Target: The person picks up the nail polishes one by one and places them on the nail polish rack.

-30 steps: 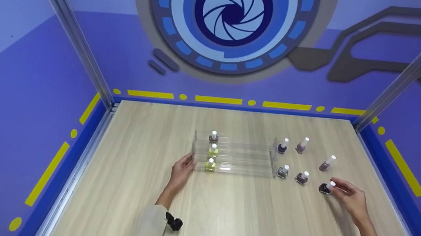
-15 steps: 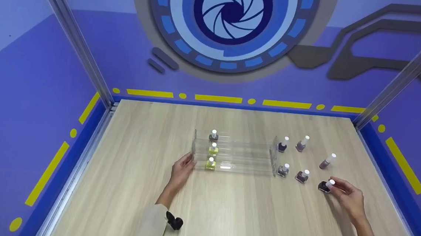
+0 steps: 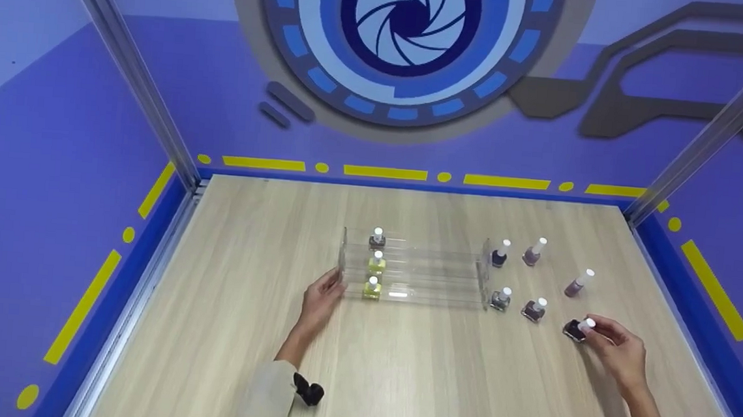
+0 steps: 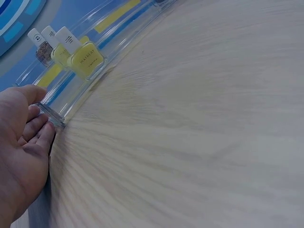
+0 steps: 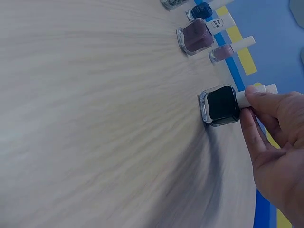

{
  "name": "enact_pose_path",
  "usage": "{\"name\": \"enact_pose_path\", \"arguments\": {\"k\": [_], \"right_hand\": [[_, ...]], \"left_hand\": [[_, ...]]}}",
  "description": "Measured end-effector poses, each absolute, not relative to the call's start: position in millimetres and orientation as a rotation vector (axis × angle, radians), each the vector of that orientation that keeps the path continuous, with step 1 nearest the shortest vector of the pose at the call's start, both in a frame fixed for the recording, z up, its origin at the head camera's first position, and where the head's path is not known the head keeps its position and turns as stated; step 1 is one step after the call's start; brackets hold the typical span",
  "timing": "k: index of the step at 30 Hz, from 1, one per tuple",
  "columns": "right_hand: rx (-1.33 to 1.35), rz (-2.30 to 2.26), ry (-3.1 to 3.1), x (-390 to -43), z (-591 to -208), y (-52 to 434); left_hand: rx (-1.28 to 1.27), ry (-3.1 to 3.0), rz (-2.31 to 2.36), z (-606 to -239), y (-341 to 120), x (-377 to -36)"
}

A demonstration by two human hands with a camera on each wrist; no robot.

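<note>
A clear tiered display rack stands on the table, with a brown glitter nail polish bottle and two yellow nail polish bottles lined up on its steps near the left end. My left hand holds the rack's left end, thumb on its edge and fingers curled at the side panel. On the right, my right hand pinches the white cap of a dark nail polish bottle between thumb and fingers. That bottle is slightly tilted, and whether its base touches the table is hard to tell.
Several more nail polish bottles stand right of the rack: dark blue, mauve, pinkish, grey glitter and purple-brown. The wooden table is bounded by blue panels and metal posts.
The head view has shifted slightly. Both hands keep their holds, the left on the rack and the right on the dark bottle's cap.
</note>
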State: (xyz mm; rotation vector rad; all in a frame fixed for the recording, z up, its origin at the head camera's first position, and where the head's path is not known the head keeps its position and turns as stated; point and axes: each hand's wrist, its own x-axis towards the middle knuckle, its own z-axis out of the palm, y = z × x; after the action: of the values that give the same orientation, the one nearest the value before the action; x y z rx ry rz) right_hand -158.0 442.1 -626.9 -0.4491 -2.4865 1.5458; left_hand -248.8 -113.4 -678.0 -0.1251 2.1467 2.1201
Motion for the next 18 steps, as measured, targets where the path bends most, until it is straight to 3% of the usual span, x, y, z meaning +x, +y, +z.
{"name": "enact_pose_path", "arguments": {"k": [18], "right_hand": [[-0.275, 1.534, -2.399, -164, -600, 425]], "left_hand": [[-0.106, 2.153, 2.095, -675, -115, -249]]}}
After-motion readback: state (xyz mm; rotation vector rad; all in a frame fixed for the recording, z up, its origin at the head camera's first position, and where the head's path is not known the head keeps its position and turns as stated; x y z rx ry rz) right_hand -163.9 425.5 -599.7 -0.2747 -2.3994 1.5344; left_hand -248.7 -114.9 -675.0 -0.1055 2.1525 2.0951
